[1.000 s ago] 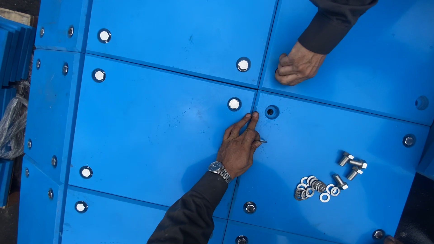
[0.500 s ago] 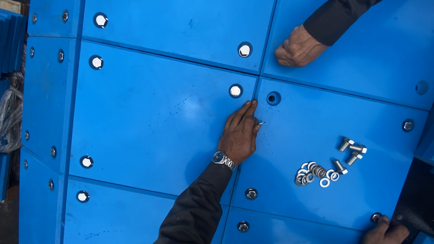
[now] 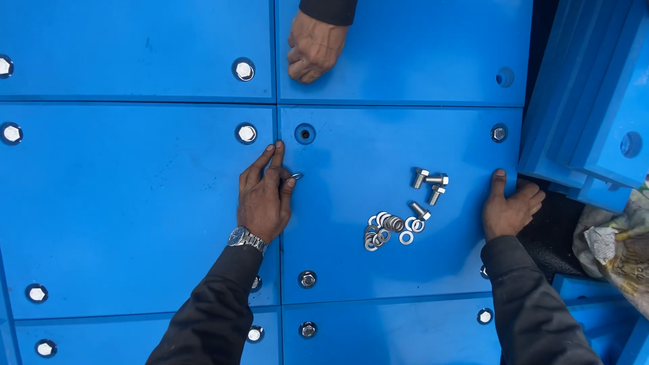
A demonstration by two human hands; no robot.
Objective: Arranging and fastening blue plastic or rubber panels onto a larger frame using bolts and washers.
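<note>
Single head-worn view, straight down and close over the blue panels (image 3: 378,203), both hands' reach.
</note>
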